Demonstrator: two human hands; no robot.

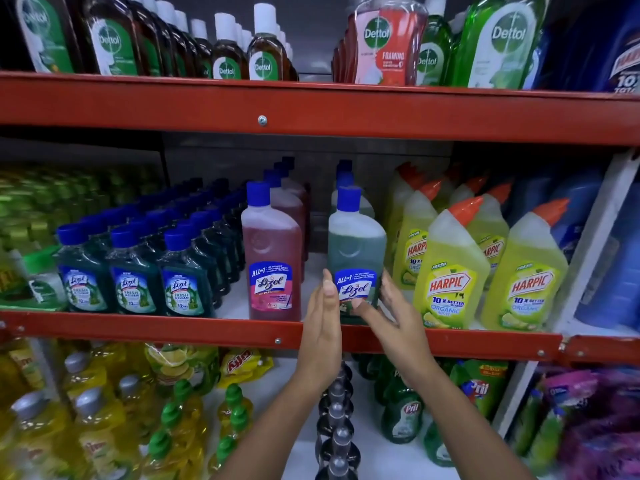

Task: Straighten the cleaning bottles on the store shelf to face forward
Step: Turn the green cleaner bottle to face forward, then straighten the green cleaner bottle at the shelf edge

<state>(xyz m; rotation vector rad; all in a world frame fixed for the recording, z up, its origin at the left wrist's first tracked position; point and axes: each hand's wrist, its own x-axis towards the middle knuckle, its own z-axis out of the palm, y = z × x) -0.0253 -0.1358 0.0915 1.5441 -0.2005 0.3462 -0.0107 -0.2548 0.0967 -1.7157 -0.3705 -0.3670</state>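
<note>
A green Lizol bottle with a blue cap stands at the front of the middle shelf, its label facing forward. My left hand lies flat against its lower left side. My right hand cups its lower right side, thumb across the base of the label. Both hands touch the bottle with fingers spread. A pink Lizol bottle stands upright just to the left, label forward, with more pink ones behind it.
Small dark green Lizol bottles fill the shelf's left side and yellow Harpic bottles its right. The red shelf edge runs below my hands. Dettol bottles stand above; dish soap bottles below.
</note>
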